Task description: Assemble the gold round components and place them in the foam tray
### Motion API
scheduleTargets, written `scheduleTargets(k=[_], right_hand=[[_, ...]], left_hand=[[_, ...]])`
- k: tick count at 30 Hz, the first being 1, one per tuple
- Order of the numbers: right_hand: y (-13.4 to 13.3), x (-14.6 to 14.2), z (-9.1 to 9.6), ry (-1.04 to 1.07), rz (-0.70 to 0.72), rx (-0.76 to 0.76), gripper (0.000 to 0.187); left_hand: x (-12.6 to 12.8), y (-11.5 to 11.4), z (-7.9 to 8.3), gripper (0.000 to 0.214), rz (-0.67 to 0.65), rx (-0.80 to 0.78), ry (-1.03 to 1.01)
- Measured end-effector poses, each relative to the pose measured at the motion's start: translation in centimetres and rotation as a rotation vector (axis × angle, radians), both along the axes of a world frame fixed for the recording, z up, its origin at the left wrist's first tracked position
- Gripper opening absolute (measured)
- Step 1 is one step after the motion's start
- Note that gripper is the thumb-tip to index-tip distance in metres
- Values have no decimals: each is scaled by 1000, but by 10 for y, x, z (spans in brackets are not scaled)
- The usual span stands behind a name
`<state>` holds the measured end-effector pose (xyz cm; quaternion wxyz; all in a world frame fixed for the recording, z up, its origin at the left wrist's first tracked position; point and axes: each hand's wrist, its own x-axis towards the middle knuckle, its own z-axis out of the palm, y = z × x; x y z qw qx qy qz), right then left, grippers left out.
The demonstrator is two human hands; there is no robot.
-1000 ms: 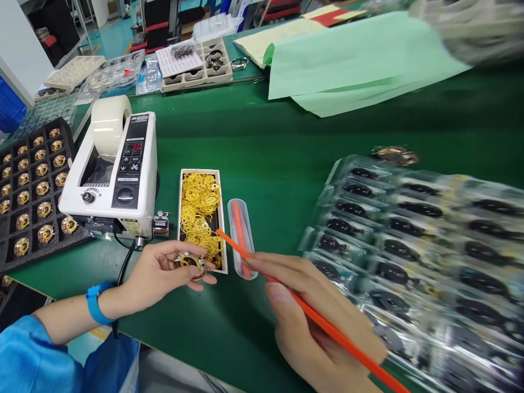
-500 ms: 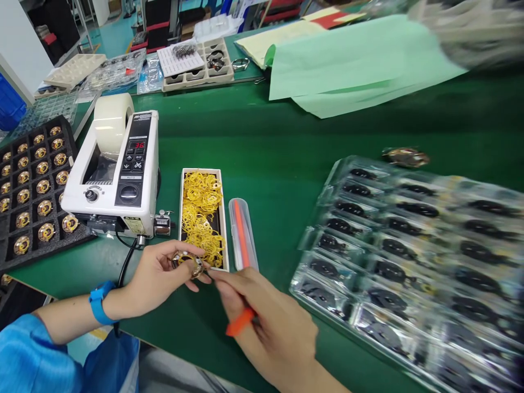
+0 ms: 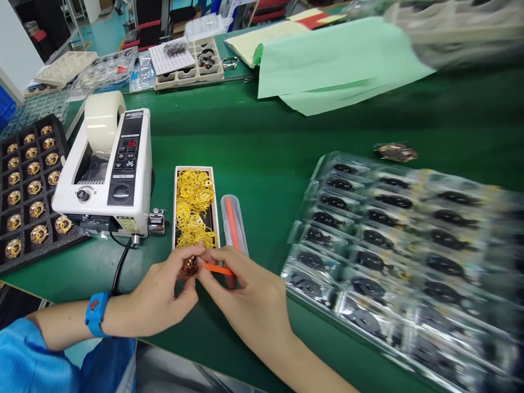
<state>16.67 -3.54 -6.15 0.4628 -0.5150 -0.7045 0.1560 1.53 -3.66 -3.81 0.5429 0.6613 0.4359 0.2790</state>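
My left hand (image 3: 161, 295) pinches a small round brass-coloured part (image 3: 190, 266) just in front of a narrow box of yellow rings (image 3: 195, 206). My right hand (image 3: 245, 297) is closed on a thin orange stick (image 3: 218, 268), whose tip lies against the part. The two hands touch at the fingertips over the green mat. A blue band (image 3: 95, 314) is on my left wrist.
A white tape dispenser (image 3: 107, 172) stands at the left, beside a black tray of brass parts (image 3: 28, 185). A clear tube with an orange stick (image 3: 233, 222) lies by the box. Clear blister trays of black parts (image 3: 401, 245) fill the right. Green paper sheets (image 3: 335, 60) lie at the back.
My right hand has moved left and turned the orange stick round, bringing it to the part in my left hand. My left hand has tilted the part up and closed on it.
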Motion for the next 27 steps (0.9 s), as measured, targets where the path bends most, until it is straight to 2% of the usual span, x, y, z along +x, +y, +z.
scheduleTargets(k=[3, 7, 9, 11, 15, 20, 24, 27], right_hand=[[0, 0, 6, 60, 79, -27, 15], [-3, 7, 21, 207, 229, -155, 18], [-1, 12, 25, 261, 235, -218, 18], [2, 19, 24, 257, 185, -267, 17], [11, 27, 12, 23, 99, -340, 25], [9, 43, 12, -164, 32, -288, 12], [2, 87, 14, -393, -54, -142, 16], [-5, 126, 10, -666, 29, -160, 23]], left_hand=[[0, 0, 1, 45, -2, 16, 27], [-2, 2, -5, 44, 70, -28, 3], [-3, 4, -9, 42, 134, -55, -54], [-4, 7, -11, 40, 212, -88, -122], [-6, 11, -8, 39, 332, -144, -253], [-7, 14, -2, 39, 366, -190, -307], [-8, 17, 1, 36, 378, -173, -313], [-8, 17, 2, 34, 353, -168, -309]])
